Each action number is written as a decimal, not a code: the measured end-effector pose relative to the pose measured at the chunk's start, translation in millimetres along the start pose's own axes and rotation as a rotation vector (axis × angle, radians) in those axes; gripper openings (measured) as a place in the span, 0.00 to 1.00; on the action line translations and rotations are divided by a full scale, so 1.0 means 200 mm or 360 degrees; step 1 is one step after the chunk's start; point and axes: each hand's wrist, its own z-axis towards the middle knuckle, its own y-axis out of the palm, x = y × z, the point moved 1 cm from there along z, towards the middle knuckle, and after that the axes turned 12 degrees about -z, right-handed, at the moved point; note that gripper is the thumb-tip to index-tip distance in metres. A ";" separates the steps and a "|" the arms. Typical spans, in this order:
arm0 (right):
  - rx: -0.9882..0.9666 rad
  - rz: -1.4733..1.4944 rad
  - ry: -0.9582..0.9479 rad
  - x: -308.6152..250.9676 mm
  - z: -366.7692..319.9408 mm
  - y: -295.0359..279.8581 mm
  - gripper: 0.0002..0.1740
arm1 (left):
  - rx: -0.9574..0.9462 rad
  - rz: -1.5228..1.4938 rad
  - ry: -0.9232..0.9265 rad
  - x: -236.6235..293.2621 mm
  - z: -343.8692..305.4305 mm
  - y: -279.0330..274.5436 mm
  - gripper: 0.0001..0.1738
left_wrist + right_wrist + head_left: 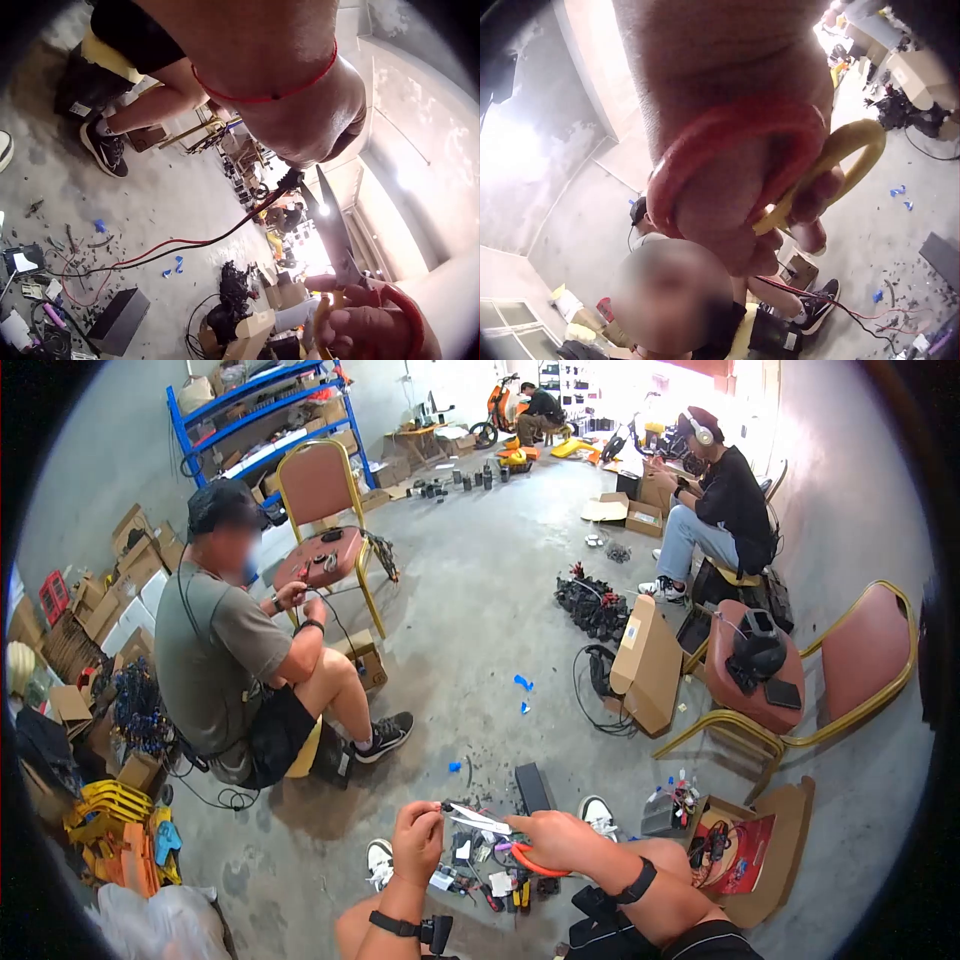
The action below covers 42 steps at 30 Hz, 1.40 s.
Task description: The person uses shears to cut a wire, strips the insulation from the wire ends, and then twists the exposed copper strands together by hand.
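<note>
My left hand (pixel 418 845) pinches a small black cable end (pixel 290 179) in its fingertips. Red and black wires (pixel 204 242) trail from this piece down toward the floor. In my right hand (pixel 568 842) is a pair of scissors (pixel 482 821), its blades spread and pointing at the left hand. One blade lies close beside the black end in the left wrist view. The right wrist view shows the thumb through the red handle loop (pixel 705 126) and fingers in the yellow loop (pixel 871 142).
Between my shoes lies a pile of small electronic parts (pixel 500 885) with a black box (pixel 533 788) behind it. An open carton (pixel 790 860) and a chair (pixel 755 670) stand at right. A seated person (pixel 225 630) handles a cable at left; another person (pixel 730 500) sits farther back.
</note>
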 end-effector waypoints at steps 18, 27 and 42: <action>0.0244 0.0274 -0.0102 -0.03 0.03 0.12 0.21 | 0.0232 -0.0291 -0.0275 0.03 -0.01 0.00 0.10; 0.0291 0.0216 -0.0037 -0.07 0.01 0.13 0.17 | 0.0157 0.0051 0.0053 0.02 -0.01 0.03 0.11; 0.0170 0.0309 0.0031 0.00 0.05 0.15 0.20 | -0.0094 0.0293 0.0372 0.04 0.01 -0.01 0.14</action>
